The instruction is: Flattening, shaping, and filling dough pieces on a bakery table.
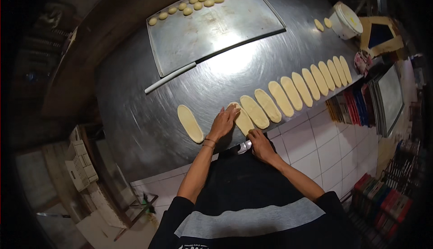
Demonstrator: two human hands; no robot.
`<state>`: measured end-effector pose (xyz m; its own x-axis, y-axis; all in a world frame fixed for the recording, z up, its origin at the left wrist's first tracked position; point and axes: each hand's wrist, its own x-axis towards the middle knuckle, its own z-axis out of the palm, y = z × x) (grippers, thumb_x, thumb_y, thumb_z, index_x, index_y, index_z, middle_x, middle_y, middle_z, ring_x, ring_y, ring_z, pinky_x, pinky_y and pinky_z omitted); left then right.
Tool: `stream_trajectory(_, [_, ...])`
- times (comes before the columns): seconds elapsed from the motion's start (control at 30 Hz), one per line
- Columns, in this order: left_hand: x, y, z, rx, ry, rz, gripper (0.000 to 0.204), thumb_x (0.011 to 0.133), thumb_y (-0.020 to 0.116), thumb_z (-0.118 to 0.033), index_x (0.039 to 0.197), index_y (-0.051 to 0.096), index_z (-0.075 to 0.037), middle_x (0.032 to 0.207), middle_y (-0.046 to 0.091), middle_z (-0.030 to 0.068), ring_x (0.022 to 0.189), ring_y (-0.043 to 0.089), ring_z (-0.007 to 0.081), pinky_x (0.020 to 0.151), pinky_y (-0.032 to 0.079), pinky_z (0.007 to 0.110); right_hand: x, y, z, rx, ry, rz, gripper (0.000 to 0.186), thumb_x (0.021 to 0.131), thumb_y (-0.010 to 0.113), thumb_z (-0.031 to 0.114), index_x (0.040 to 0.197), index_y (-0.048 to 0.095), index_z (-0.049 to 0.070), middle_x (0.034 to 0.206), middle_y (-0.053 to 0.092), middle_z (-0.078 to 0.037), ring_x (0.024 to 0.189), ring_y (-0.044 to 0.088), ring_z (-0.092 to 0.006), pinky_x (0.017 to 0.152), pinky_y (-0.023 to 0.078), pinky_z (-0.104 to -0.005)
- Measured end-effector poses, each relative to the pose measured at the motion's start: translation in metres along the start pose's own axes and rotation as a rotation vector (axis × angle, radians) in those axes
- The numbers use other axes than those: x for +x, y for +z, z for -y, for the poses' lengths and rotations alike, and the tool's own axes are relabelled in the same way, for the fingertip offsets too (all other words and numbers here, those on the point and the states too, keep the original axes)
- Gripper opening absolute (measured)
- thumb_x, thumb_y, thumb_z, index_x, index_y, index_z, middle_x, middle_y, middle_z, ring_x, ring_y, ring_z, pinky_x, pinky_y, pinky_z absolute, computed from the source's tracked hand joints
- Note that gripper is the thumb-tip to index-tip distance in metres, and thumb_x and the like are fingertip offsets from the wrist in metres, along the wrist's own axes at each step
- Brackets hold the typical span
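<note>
A flat, oval dough strip (244, 122) lies before me on the metal table, at the left end of a long row of similar strips. My left hand (224, 122) reaches over its far part, fingers stretched out and touching its top. At the near end, by the table's edge, the fingers of my right hand (262, 146) are closed on the dough. Just right of it is another flattened strip (255, 112), and the row curves off to the far right. A separate dough strip (190, 123) lies to the left of my left hand.
A large metal tray (203, 46) with several round dough balls (209, 3) along its far side stands at the back. A pale rolling pin (170, 77) rests against its near edge. Far right are a white bucket (346, 21) and two small dough pieces (319, 25).
</note>
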<state>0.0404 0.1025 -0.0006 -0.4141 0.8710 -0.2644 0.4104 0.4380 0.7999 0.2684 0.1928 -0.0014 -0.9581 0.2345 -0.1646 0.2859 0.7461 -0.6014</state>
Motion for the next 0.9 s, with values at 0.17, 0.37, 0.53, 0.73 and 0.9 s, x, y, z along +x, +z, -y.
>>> stream_trajectory(0.17, [-0.052, -0.039, 0.005, -0.264, -0.204, -0.23, 0.041, 0.115, 0.045, -0.026, 0.135, 0.068, 0.0, 0.122, 0.075, 0.0238, 0.115, 0.073, 0.0226, 0.095, 0.056, 0.035, 0.018, -0.004, -0.006, 0.067, -0.067, -0.147, 0.049, 0.074, 0.066, -0.006, 0.123, 0.064, 0.001, 0.12, 0.064, -0.018, 0.113, 0.058, -0.0395, 0.097, 0.051, -0.0454])
stream_trajectory(0.37, [-0.164, -0.05, 0.068, -0.396, -0.264, -0.541, 0.04, 0.115, 0.048, -0.026, 0.137, 0.067, 0.002, 0.12, 0.076, 0.0206, 0.11, 0.074, 0.0238, 0.094, 0.057, 0.036, 0.017, 0.001, -0.005, 0.028, -0.103, -0.108, 0.043, 0.076, 0.067, -0.007, 0.118, 0.067, 0.002, 0.117, 0.064, -0.017, 0.115, 0.059, -0.039, 0.099, 0.05, -0.0471])
stream_trajectory(0.53, [-0.248, -0.048, 0.09, -0.282, -0.454, -0.674, 0.04, 0.115, 0.048, -0.026, 0.135, 0.069, 0.002, 0.127, 0.074, 0.0181, 0.113, 0.073, 0.027, 0.098, 0.057, 0.035, 0.004, 0.005, -0.005, 0.071, -0.044, -0.057, 0.043, 0.078, 0.067, -0.007, 0.12, 0.067, 0.001, 0.122, 0.063, -0.018, 0.119, 0.057, -0.0405, 0.1, 0.05, -0.0475])
stream_trajectory(0.73, [-0.271, -0.026, 0.112, 0.083, -0.528, -0.577, 0.047, 0.114, 0.049, -0.03, 0.149, 0.058, -0.001, 0.157, 0.051, 0.0257, 0.15, 0.045, 0.0386, 0.119, 0.041, 0.044, 0.025, -0.013, 0.035, -0.205, -0.019, 0.138, 0.03, 0.088, 0.06, 0.01, 0.113, 0.075, 0.003, 0.108, 0.074, -0.022, 0.104, 0.069, -0.0443, 0.093, 0.053, -0.0496])
stream_trajectory(0.9, [-0.244, -0.038, 0.118, 0.166, -0.676, -0.336, 0.073, 0.109, 0.053, -0.048, 0.146, 0.051, 0.015, 0.156, 0.043, 0.0389, 0.151, 0.037, 0.0501, 0.123, 0.035, 0.048, 0.107, 0.046, 0.103, 0.048, -0.245, 0.115, 0.052, 0.09, 0.065, 0.016, 0.141, 0.06, 0.011, 0.095, 0.075, -0.018, 0.09, 0.071, -0.0434, 0.077, 0.054, -0.0512])
